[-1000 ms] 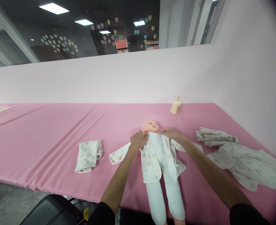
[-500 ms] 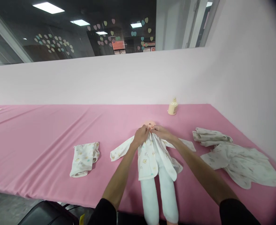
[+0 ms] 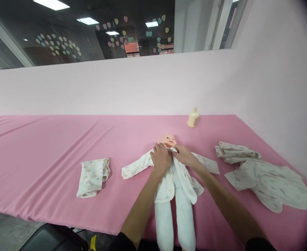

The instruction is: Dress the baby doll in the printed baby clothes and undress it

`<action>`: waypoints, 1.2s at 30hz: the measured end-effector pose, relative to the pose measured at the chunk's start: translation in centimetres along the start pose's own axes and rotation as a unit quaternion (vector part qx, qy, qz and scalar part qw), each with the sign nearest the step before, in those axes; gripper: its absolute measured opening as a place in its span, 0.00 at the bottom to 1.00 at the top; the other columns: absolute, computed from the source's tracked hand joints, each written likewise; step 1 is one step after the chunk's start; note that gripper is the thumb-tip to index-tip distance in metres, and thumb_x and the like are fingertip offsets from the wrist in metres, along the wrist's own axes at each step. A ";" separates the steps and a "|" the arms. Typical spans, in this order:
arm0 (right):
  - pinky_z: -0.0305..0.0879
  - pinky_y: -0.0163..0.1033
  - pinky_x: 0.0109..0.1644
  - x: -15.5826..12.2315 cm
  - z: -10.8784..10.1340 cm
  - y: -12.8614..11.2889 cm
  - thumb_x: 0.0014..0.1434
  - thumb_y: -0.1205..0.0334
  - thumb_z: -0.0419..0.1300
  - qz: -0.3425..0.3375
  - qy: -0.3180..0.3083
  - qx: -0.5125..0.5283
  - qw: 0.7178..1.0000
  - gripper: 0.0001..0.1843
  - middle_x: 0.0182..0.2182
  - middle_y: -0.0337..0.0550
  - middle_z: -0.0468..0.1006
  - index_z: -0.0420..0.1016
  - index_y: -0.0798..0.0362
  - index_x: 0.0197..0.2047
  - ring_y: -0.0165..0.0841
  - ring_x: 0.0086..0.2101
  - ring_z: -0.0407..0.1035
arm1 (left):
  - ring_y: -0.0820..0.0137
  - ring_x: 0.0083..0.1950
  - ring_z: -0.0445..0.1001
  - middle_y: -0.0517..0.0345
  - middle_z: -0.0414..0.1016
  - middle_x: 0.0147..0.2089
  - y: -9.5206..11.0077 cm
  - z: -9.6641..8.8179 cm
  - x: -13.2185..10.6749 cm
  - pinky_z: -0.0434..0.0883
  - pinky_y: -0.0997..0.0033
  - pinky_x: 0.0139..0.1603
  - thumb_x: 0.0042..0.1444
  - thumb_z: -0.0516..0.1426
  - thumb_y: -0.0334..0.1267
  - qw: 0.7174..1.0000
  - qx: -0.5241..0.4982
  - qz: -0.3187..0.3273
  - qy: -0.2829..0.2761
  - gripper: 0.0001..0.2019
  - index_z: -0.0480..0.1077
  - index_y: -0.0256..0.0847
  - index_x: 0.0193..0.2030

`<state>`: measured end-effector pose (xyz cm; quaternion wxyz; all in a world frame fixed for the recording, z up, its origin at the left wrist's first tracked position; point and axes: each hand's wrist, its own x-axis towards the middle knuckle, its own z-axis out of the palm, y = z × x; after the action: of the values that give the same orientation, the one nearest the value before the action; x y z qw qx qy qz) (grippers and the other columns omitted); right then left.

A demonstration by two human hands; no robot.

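Two hands, my left hand (image 3: 160, 157) and right hand (image 3: 185, 156), pinch the doll's (image 3: 168, 140) soft printed cotton jacket (image 3: 169, 174) closed at the collar.

Both arms extended forward, forearms bare, converging toward the midline. Left hand (image 3: 160, 158): palm down, back facing the camera, fingers curled under and closed. Right hand (image 3: 185, 156): angled inward toward the left, fingertips pinched together. Hands just beside each other, knuckles nearly touching. Wrists roughly straight.
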<state>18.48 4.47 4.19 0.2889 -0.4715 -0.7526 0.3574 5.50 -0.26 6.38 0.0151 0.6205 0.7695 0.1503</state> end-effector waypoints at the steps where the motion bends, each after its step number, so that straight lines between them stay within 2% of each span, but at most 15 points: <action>1: 0.52 0.36 0.32 0.0 0.0 -0.1 0.56 0.60 0.53 -0.001 0.007 -0.005 1.000 0.07 0.27 0.38 0.70 0.65 0.52 0.29 0.32 0.30 0.63 | 0.53 0.52 0.71 0.39 0.69 0.50 0.2 0.2 -0.2 0.68 0.56 0.48 0.64 0.47 0.38 1.000 0.024 -0.001 0.010 0.14 0.65 0.32 0.50; 7: 0.49 0.36 0.31 0.2 0.1 -0.6 0.58 0.62 0.51 -0.012 0.049 0.008 0.999 0.09 0.25 0.37 0.68 0.61 0.52 0.26 0.31 0.28 0.61 | 0.55 0.48 0.74 0.42 0.71 0.44 -0.7 0.0 0.5 0.69 0.60 0.45 0.65 0.42 0.31 0.994 0.104 0.033 -0.015 0.15 0.68 0.32 0.47; 11: 0.48 0.36 0.31 0.7 0.0 -0.9 0.59 0.60 0.51 -0.011 0.069 0.033 0.997 0.10 0.25 0.37 0.67 0.61 0.52 0.27 0.31 0.27 0.59 | 0.60 0.43 0.75 0.45 0.73 0.43 -2.1 0.1 1.9 0.67 0.66 0.37 0.67 0.39 0.30 0.990 0.107 0.086 0.008 0.17 0.68 0.35 0.46; 14: 0.48 0.35 0.30 0.7 -0.1 -1.0 0.60 0.58 0.51 -0.002 0.082 0.055 0.995 0.12 0.24 0.36 0.65 0.58 0.52 0.26 0.30 0.26 0.58 | 0.62 0.43 0.74 0.46 0.74 0.45 -3.3 1.2 2.4 0.66 0.66 0.38 0.68 0.38 0.31 0.989 0.072 0.117 0.049 0.18 0.68 0.36 0.50; 17: 0.46 0.35 0.29 0.8 -0.1 -1.0 0.61 0.56 0.50 0.002 0.093 0.072 0.993 0.15 0.21 0.35 0.61 0.56 0.52 0.24 0.29 0.25 0.55 | 0.62 0.48 0.75 0.46 0.76 0.50 -4.3 2.5 2.7 0.67 0.66 0.43 0.70 0.40 0.34 0.988 -0.007 0.114 0.108 0.19 0.66 0.35 0.57; 19: 0.45 0.35 0.29 0.8 0.0 -1.0 0.61 0.56 0.50 0.003 0.102 0.078 0.992 0.17 0.20 0.34 0.59 0.55 0.52 0.23 0.28 0.25 0.54 | 0.63 0.47 0.76 0.47 0.77 0.50 -4.9 3.3 2.8 0.67 0.67 0.43 0.70 0.42 0.38 0.981 -0.066 0.105 0.146 0.19 0.66 0.35 0.58; 23: 0.44 0.35 0.30 0.9 0.3 -1.0 0.62 0.55 0.51 0.001 0.136 0.081 0.987 0.19 0.20 0.34 0.58 0.56 0.53 0.22 0.28 0.25 0.53 | 0.68 0.38 0.76 0.52 0.79 0.40 -5.3 4.3 3.0 0.66 0.70 0.38 0.69 0.47 0.41 0.956 -0.142 0.131 0.221 0.15 0.71 0.37 0.50; 27: 0.47 0.35 0.30 0.8 1.0 -0.9 0.63 0.55 0.49 -0.008 0.146 0.094 0.985 0.18 0.21 0.34 0.60 0.60 0.53 0.24 0.29 0.25 0.55 | 0.69 0.35 0.74 0.53 0.78 0.35 -5.1 4.7 2.9 0.66 0.71 0.37 0.67 0.51 0.38 0.932 -0.143 0.191 0.274 0.10 0.72 0.36 0.41; 30: 0.50 0.35 0.31 0.8 1.6 -1.0 0.63 0.56 0.48 -0.015 0.143 0.100 0.985 0.17 0.22 0.35 0.63 0.63 0.53 0.25 0.29 0.26 0.56 | 0.68 0.35 0.73 0.54 0.76 0.34 -4.8 4.6 2.7 0.66 0.71 0.37 0.66 0.53 0.38 0.923 -0.132 0.224 0.282 0.09 0.71 0.36 0.38; 36: 0.56 0.35 0.35 0.6 1.8 -1.2 0.64 0.59 0.48 -0.045 0.121 0.103 0.986 0.15 0.27 0.38 0.72 0.69 0.53 0.29 0.32 0.29 0.64 | 0.67 0.38 0.74 0.54 0.77 0.37 -4.3 4.1 2.4 0.67 0.69 0.38 0.67 0.52 0.35 0.923 -0.094 0.272 0.255 0.07 0.70 0.36 0.42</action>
<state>16.26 4.18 4.22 0.4404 -0.4446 -0.6917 0.3604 1.75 2.12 1.77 -0.1649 0.7423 0.5310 0.3739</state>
